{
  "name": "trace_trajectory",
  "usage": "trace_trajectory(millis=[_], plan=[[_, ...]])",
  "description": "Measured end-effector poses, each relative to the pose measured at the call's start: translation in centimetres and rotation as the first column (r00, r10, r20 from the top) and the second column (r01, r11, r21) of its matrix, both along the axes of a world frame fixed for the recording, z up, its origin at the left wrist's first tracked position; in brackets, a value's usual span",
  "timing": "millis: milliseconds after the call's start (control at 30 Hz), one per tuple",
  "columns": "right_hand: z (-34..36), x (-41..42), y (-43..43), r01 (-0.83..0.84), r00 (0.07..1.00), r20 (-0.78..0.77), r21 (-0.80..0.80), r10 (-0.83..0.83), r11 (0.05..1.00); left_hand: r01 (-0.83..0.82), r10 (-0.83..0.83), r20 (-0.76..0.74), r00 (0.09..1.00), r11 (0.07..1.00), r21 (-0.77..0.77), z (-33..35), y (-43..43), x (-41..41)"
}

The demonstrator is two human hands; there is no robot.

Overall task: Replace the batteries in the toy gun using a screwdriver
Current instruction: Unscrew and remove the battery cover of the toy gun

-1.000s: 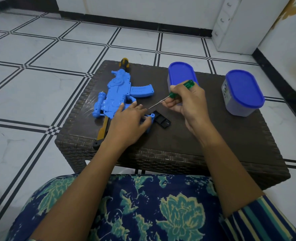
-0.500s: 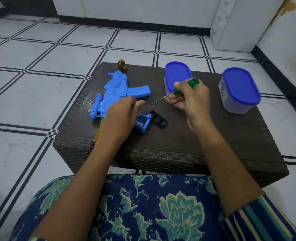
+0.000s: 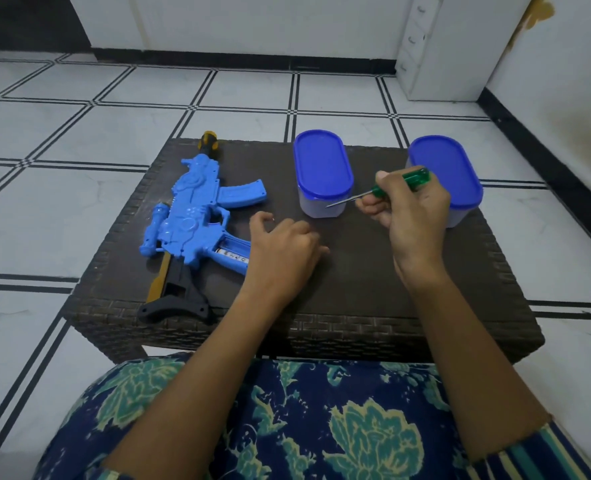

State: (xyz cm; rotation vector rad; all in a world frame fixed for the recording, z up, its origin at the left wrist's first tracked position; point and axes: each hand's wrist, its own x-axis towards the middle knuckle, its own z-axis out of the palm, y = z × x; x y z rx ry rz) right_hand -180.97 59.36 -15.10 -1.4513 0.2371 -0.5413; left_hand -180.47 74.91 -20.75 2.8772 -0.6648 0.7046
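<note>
The blue toy gun (image 3: 197, 216) lies on the left of the dark wicker table (image 3: 356, 278), its black and yellow stock toward me. The grip's battery compartment (image 3: 233, 256) is uncovered and a battery shows inside. My left hand (image 3: 282, 252) lies palm down on the table just right of the grip, fingers curled. It hides the spot where the black cover lay, so I cannot see what is under it. My right hand (image 3: 412, 216) is raised above the table and grips the green-handled screwdriver (image 3: 401, 183), whose tip points left.
Two tubs with blue lids stand at the back of the table, one in the middle (image 3: 322, 174) and one at the right (image 3: 446, 178) behind my right hand. A yellow and black tool handle (image 3: 209, 142) pokes out beyond the gun's muzzle. Tiled floor surrounds the table.
My left hand has come off the gun's grip and slid right onto the table, over the black cover. My right hand has lifted the screwdriver up and to the right, away from the gun.
</note>
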Motion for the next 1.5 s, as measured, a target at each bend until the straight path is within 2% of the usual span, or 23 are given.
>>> trace_trajectory(millis=[133, 333, 400, 533, 633, 833, 1033, 1167, 1267, 1333, 1500], plan=[[-0.2, -0.2, -0.2, -0.025, 1.0, -0.006, -0.012, 0.025, 1.0, 0.02, -0.033, -0.182, 0.983, 0.997, -0.072, 0.1, -0.1, 0.0], [-0.4, 0.1, 1.7, -0.129, 0.992, -0.013, -0.094, 0.129, 0.987, 0.055, -0.103, -0.228, 0.968, 0.977, -0.205, 2.7, 4.1, -0.1], [-0.4, 0.2, 2.8, -0.172, 0.985, -0.026, -0.122, 0.17, 0.978, 0.032, -0.111, -0.325, 0.939, 0.971, -0.239, 3.4, 6.9, -0.5], [-0.2, 0.0, 5.6, -0.269, 0.963, -0.052, -0.204, 0.264, 0.941, -0.04, -0.039, -0.501, 0.864, 0.989, -0.146, 2.7, 11.0, -1.1], [-0.3, 0.0, 7.9, -0.326, 0.945, -0.073, -0.304, 0.319, 0.895, -0.028, -0.023, -0.501, 0.865, 0.995, -0.093, 1.7, 11.6, -1.3], [-0.6, 0.4, 9.5, -0.347, 0.936, -0.105, -0.445, 0.336, 0.826, -0.013, -0.04, -0.496, 0.867, 0.995, -0.102, 1.1, 11.9, -1.3], [-0.2, -0.3, 9.9, -0.322, 0.928, -0.048, -0.606, 0.371, 0.727, -0.034, -0.021, -0.51, 0.86, 0.995, -0.098, 1.2, 11.4, -1.3], [-0.1, -0.4, 10.2, -0.327, 0.919, -0.057, -0.663, 0.391, 0.673, -0.048, -0.004, -0.53, 0.848, 0.995, -0.083, 1.4, 11.1, -1.3], [-0.3, -0.5, 10.7, -0.375, 0.901, -0.12, -0.701, 0.417, 0.606, -0.042, -0.008, -0.535, 0.845, 0.996, -0.082, 1.2, 11.0, -1.3], [-0.5, -0.4, 10.7, -0.392, 0.899, -0.145, -0.687, 0.413, 0.612, -0.049, -0.004, -0.539, 0.842, 0.995, -0.084, 1.1, 10.8, -1.3], [-0.7, 0.0, 9.9, -0.389, 0.916, -0.141, -0.542, 0.376, 0.745, -0.11, 0.043, -0.495, 0.868, 0.988, -0.107, 1.3, 10.3, -1.3]])
